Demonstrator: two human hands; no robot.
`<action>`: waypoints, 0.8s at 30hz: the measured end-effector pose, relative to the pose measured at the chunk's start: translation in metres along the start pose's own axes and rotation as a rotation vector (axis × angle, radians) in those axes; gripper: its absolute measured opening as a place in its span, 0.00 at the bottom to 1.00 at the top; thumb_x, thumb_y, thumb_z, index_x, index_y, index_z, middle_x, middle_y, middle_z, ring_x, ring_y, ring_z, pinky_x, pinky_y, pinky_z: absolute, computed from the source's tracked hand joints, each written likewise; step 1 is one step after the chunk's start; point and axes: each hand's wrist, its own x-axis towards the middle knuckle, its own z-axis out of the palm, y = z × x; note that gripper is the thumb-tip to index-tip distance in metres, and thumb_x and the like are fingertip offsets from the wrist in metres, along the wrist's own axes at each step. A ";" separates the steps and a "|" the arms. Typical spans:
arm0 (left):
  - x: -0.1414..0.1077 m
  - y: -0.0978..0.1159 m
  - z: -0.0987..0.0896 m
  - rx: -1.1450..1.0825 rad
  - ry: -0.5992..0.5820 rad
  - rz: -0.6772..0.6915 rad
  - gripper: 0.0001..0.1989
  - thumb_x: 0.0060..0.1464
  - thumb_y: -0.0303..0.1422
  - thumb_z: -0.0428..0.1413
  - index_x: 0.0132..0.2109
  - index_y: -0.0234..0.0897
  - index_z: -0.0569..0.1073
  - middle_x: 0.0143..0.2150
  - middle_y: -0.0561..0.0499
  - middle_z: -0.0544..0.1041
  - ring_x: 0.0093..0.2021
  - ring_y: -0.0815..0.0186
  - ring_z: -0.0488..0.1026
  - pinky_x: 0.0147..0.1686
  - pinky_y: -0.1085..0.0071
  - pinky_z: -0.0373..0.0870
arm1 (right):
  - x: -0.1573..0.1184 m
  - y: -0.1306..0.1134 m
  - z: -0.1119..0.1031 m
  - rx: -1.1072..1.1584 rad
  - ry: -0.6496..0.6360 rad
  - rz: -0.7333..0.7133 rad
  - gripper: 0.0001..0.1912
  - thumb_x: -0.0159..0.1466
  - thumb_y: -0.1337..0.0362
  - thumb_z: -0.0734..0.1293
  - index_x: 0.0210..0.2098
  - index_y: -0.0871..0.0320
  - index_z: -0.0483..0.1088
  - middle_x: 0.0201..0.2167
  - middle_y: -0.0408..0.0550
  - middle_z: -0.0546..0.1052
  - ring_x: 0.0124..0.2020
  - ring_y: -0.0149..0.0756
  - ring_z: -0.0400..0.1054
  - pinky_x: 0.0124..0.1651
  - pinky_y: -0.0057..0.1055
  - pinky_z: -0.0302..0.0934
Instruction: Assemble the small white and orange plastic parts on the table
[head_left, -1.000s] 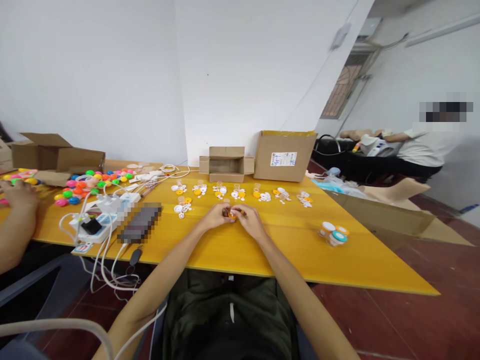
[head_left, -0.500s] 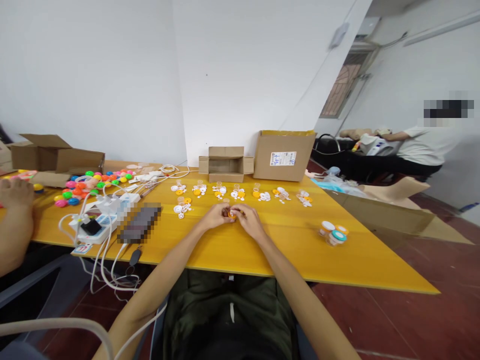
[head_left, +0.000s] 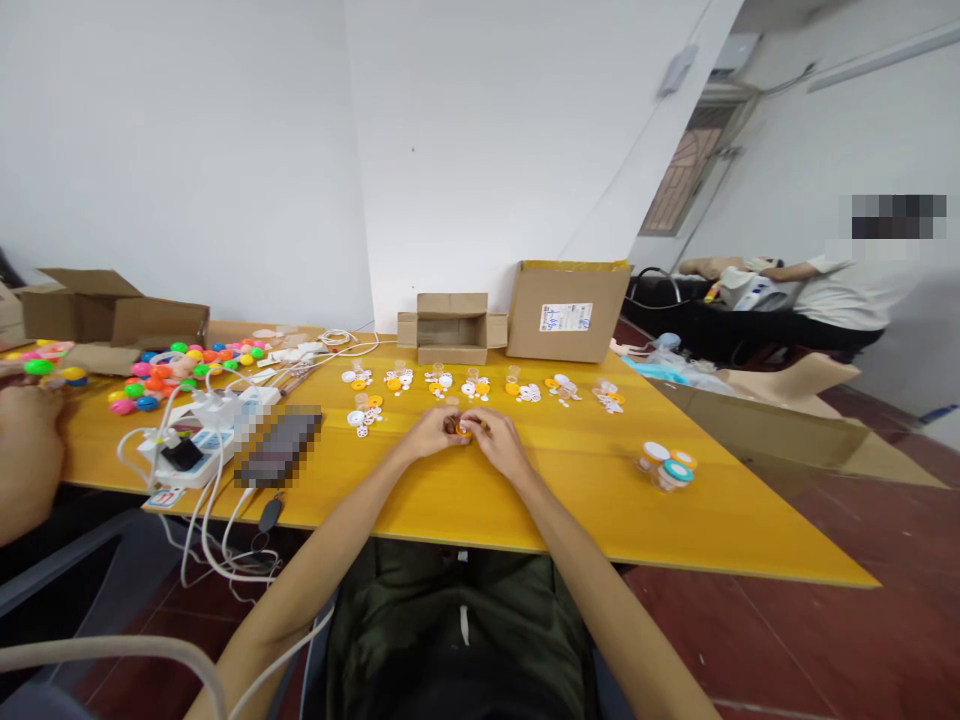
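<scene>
My left hand (head_left: 431, 434) is closed around an orange round lid (head_left: 463, 433) above the table's middle. My right hand (head_left: 499, 440) meets it from the other side, its fingers pinched at a small white part (head_left: 464, 425) on the lid. The fingers partly cover both pieces. Just beyond the hands is a clear cup (head_left: 452, 401). Farther back runs a row of small groups, each with a clear cup, an orange lid and white gear-like wheels; one such white wheel (head_left: 363, 431) lies left of my hands.
Three lidded jars (head_left: 666, 466) stand at the right. A small open carton (head_left: 452, 353) and a larger box (head_left: 568, 315) are at the back. Left lie a phone (head_left: 279, 447), a power strip (head_left: 217, 440), cables and colourful balls (head_left: 159, 380). Another person's hand (head_left: 30, 450) rests far left.
My hands stay in nearly the same place, with only slight finger movement. At far left, the other person's hand has lowered, and a green ball shows behind it.
</scene>
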 end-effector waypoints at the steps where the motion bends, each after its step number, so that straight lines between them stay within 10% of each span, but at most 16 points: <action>1: 0.000 0.000 0.000 0.003 0.000 0.000 0.08 0.43 0.28 0.63 0.30 0.35 0.70 0.23 0.60 0.66 0.26 0.72 0.62 0.29 0.74 0.60 | 0.000 0.000 0.000 -0.005 -0.001 0.003 0.09 0.65 0.64 0.63 0.31 0.52 0.74 0.32 0.45 0.81 0.35 0.39 0.74 0.41 0.32 0.66; 24: 0.000 -0.004 0.000 0.044 -0.003 0.024 0.08 0.45 0.32 0.64 0.32 0.35 0.72 0.25 0.59 0.67 0.28 0.71 0.64 0.31 0.74 0.61 | -0.001 0.002 0.000 -0.025 -0.005 0.036 0.09 0.66 0.62 0.64 0.31 0.53 0.74 0.31 0.45 0.80 0.33 0.38 0.73 0.39 0.31 0.65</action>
